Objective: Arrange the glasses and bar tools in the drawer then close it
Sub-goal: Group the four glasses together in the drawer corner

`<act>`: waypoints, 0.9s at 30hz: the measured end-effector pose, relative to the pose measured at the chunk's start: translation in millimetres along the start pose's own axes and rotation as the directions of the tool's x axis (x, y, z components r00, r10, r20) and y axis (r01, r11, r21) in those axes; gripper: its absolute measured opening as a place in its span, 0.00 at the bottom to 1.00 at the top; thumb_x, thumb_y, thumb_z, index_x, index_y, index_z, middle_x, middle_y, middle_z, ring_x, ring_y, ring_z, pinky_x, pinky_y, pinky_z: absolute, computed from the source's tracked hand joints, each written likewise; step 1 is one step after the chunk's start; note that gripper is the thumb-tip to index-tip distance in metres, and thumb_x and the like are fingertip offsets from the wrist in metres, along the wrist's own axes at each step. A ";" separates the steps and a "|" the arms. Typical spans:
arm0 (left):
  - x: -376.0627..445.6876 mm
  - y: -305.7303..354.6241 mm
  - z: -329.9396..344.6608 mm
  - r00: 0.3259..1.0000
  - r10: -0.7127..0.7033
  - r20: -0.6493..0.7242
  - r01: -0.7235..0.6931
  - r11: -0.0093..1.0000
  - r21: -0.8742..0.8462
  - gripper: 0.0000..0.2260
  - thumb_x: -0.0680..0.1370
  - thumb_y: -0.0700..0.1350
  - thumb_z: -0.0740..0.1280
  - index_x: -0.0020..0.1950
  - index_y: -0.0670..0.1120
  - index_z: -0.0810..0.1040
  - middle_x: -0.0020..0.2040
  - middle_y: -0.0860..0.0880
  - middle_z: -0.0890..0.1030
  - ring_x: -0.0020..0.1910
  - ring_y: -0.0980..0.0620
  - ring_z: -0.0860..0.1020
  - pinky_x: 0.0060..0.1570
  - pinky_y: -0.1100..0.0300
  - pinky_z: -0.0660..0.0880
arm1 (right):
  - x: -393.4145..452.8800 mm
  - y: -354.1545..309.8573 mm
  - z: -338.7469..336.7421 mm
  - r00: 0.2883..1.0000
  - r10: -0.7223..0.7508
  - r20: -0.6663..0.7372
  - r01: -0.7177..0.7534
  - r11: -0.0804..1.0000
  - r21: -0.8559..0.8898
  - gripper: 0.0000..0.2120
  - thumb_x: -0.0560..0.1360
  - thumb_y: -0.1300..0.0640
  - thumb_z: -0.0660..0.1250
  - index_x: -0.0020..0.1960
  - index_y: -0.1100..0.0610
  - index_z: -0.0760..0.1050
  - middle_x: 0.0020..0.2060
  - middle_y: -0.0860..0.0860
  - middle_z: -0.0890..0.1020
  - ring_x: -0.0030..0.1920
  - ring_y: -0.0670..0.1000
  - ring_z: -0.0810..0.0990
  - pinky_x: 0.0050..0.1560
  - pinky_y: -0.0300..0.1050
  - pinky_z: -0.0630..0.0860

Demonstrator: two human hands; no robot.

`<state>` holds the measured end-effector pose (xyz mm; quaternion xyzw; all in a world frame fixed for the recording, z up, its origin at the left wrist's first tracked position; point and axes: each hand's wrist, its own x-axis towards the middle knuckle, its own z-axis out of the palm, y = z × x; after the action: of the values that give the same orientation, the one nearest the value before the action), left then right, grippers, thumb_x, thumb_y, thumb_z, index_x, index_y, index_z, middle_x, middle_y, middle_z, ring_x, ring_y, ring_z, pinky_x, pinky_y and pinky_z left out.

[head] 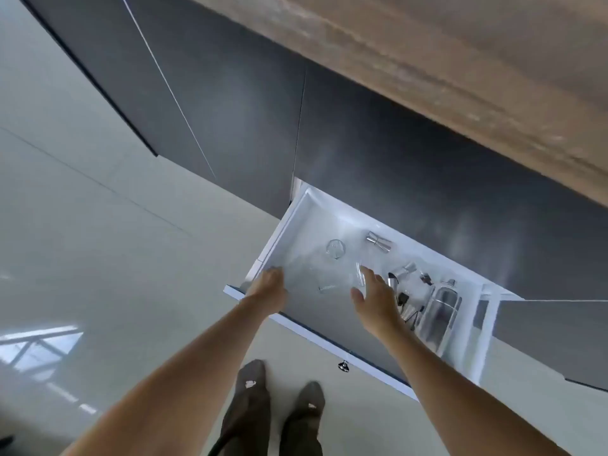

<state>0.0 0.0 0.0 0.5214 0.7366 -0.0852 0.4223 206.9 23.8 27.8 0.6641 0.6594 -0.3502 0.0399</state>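
Here I see my left hand (268, 286) gripping the drawer (289, 222) edge at centre frame, right hand (375, 296) spread open over a glass (359, 274).

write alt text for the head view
A person's two bare hands reach into an open white drawer: left hand at its front corner, right hand open over clear glasses beside a steel shaker and jigger.

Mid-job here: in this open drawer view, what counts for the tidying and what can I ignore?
Belongs to the job:
- drawer, open
- clear glasses: one upright, one by the right hand
- jigger
- cocktail shaker
- small bar tools
- left hand, right hand

Ignore:
- cabinet fronts
- wooden countertop
- floor
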 end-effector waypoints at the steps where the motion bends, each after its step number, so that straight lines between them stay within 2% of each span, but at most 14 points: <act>1: 13.6 0.5 8.1 1.000 0.003 0.018 -0.003 1.000 0.010 0.13 0.76 0.36 0.60 0.60 0.39 0.71 0.61 0.40 0.75 0.59 0.40 0.75 0.51 0.53 0.74 | 14.5 2.8 8.6 0.999 -0.023 -0.042 0.023 1.000 0.017 0.23 0.78 0.61 0.61 0.72 0.61 0.63 0.66 0.62 0.73 0.65 0.61 0.72 0.63 0.50 0.68; 5: 59.2 -2.3 46.5 1.000 -0.003 0.015 0.002 0.999 0.042 0.20 0.75 0.34 0.62 0.67 0.39 0.66 0.65 0.40 0.69 0.63 0.40 0.72 0.54 0.48 0.75 | 64.8 10.0 40.3 0.989 -0.109 -0.101 0.110 0.994 0.009 0.25 0.76 0.64 0.64 0.72 0.63 0.63 0.66 0.62 0.72 0.66 0.62 0.71 0.66 0.52 0.67; 9: 94.2 -10.1 74.2 0.999 -0.042 -0.019 0.042 0.999 -0.008 0.21 0.76 0.31 0.61 0.68 0.39 0.63 0.64 0.39 0.69 0.63 0.40 0.70 0.50 0.52 0.72 | 99.3 18.8 67.0 0.970 -0.209 -0.121 0.211 0.978 0.002 0.27 0.76 0.62 0.64 0.73 0.57 0.61 0.71 0.60 0.67 0.71 0.60 0.66 0.69 0.55 0.66; 11: 106.6 -11.7 79.3 0.999 -0.034 -0.013 0.033 0.999 -0.031 0.21 0.77 0.34 0.64 0.68 0.39 0.63 0.64 0.38 0.69 0.63 0.40 0.69 0.49 0.53 0.70 | 112.3 24.0 76.6 0.963 -0.236 -0.132 0.236 0.972 -0.011 0.26 0.77 0.60 0.64 0.73 0.57 0.62 0.71 0.60 0.67 0.71 0.59 0.65 0.70 0.53 0.64; 13: 113.8 -11.8 80.9 1.000 -0.027 -0.004 0.027 0.999 -0.026 0.22 0.78 0.38 0.66 0.69 0.38 0.62 0.63 0.38 0.68 0.62 0.40 0.69 0.50 0.51 0.72 | 121.2 28.1 81.7 0.952 -0.257 -0.167 0.257 0.966 -0.021 0.24 0.78 0.59 0.64 0.72 0.58 0.64 0.69 0.60 0.69 0.70 0.59 0.67 0.69 0.53 0.66; 16: 118.9 -8.0 77.3 0.999 -0.035 -0.040 0.035 0.999 -0.001 0.25 0.78 0.41 0.67 0.71 0.38 0.59 0.63 0.38 0.66 0.60 0.38 0.71 0.47 0.52 0.71 | 132.6 31.9 84.7 0.929 -0.291 -0.230 0.285 0.957 -0.059 0.22 0.77 0.58 0.65 0.70 0.59 0.67 0.63 0.59 0.75 0.64 0.58 0.73 0.63 0.51 0.71; 20: 126.2 5.8 60.2 0.988 -0.034 -0.150 0.040 0.998 0.041 0.25 0.78 0.40 0.67 0.71 0.38 0.60 0.67 0.37 0.64 0.60 0.35 0.75 0.47 0.50 0.73 | 144.1 25.7 80.6 0.923 -0.233 -0.307 0.240 0.971 -0.014 0.23 0.76 0.61 0.67 0.69 0.60 0.68 0.61 0.60 0.76 0.61 0.60 0.75 0.62 0.54 0.73; 24: 139.0 31.4 39.8 0.957 0.032 -0.290 0.002 0.993 0.116 0.20 0.78 0.37 0.67 0.68 0.37 0.65 0.64 0.39 0.68 0.60 0.36 0.74 0.50 0.48 0.76 | 158.7 20.3 70.8 0.927 -0.135 -0.350 0.155 0.987 0.030 0.24 0.76 0.60 0.68 0.70 0.59 0.67 0.63 0.60 0.76 0.63 0.60 0.73 0.64 0.48 0.66; 27: 152.5 49.7 24.1 0.923 0.084 -0.376 -0.029 0.988 0.151 0.20 0.77 0.37 0.68 0.66 0.40 0.66 0.62 0.40 0.72 0.60 0.38 0.75 0.52 0.50 0.75 | 169.9 15.8 64.1 0.928 -0.075 -0.366 0.101 0.994 0.052 0.25 0.75 0.59 0.68 0.70 0.60 0.67 0.65 0.59 0.75 0.65 0.60 0.71 0.63 0.44 0.61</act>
<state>39.4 114.5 -107.9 0.5779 0.7812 -0.0225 0.2352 175.2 132.8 -114.9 0.6882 0.6718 -0.2456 -0.1214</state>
